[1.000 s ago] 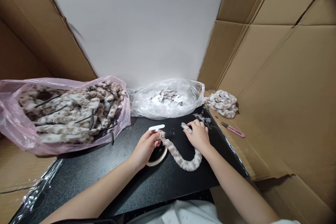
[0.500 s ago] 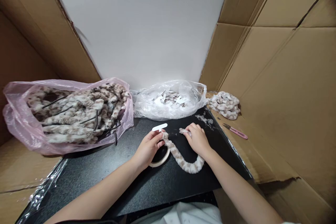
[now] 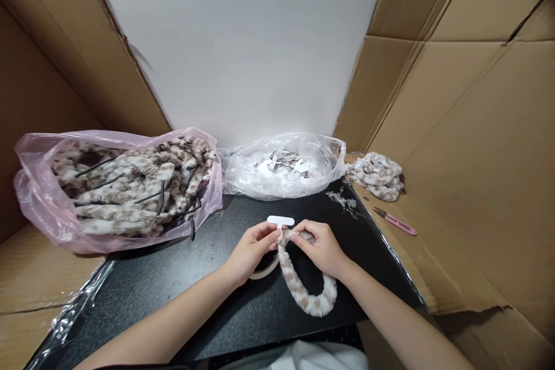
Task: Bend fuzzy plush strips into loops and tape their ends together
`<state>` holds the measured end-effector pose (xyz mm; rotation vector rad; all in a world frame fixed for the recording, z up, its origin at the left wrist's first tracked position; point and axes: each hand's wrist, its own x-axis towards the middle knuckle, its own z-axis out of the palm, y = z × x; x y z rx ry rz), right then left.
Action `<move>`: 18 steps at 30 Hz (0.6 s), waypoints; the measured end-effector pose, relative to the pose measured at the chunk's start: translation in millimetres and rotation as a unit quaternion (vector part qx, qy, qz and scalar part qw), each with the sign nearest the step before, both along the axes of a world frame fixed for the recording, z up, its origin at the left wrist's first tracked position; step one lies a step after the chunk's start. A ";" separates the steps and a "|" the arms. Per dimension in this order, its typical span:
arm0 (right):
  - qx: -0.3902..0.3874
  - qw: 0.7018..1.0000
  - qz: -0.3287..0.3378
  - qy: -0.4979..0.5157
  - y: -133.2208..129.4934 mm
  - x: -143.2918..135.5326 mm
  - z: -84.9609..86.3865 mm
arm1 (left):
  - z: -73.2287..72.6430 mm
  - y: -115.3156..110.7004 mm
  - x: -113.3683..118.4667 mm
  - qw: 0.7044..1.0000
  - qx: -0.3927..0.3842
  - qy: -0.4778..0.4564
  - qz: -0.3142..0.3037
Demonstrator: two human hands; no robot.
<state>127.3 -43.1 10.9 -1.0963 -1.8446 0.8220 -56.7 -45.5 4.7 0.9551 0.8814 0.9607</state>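
Note:
A furry white-and-brown strap (image 3: 309, 302) curves in a U between my hands over the dark table. My left hand (image 3: 256, 244) pinches one end of it, where a white T-shaped tab (image 3: 280, 220) sticks up. Closed on the strap's other end is my right hand (image 3: 319, 244), its fingertips close beside the tab's stem. The two ends meet or nearly touch; my fingers partly hide the spot. Behind my left hand a roll of cream tape (image 3: 265, 270) lies on the table, partly covered.
A pink plastic bag (image 3: 37, 167) of furry straps with dark cords stands at left. Behind the hands is a clear bag (image 3: 243, 176) of white tabs. At right lie a furry bundle (image 3: 377, 175), pink-handled snips (image 3: 399, 224) and loose fluff (image 3: 342, 201). Cardboard walls enclose the sides.
My right hand has moved left and brought its end of the strap up to the tabbed end. The loop has narrowed. My left hand is slightly lower and further right.

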 end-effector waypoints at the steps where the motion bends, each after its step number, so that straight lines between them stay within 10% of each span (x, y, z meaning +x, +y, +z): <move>1: -0.002 1.000 0.000 0.002 -0.4 0.0 -0.3 | 0.2 0.0 0.2 1.000 0.014 0.013 -0.002; 18: -0.020 0.998 -0.050 0.027 -6.4 -9.5 -7.9 | 0.4 -2.2 3.7 0.999 -0.019 0.023 0.043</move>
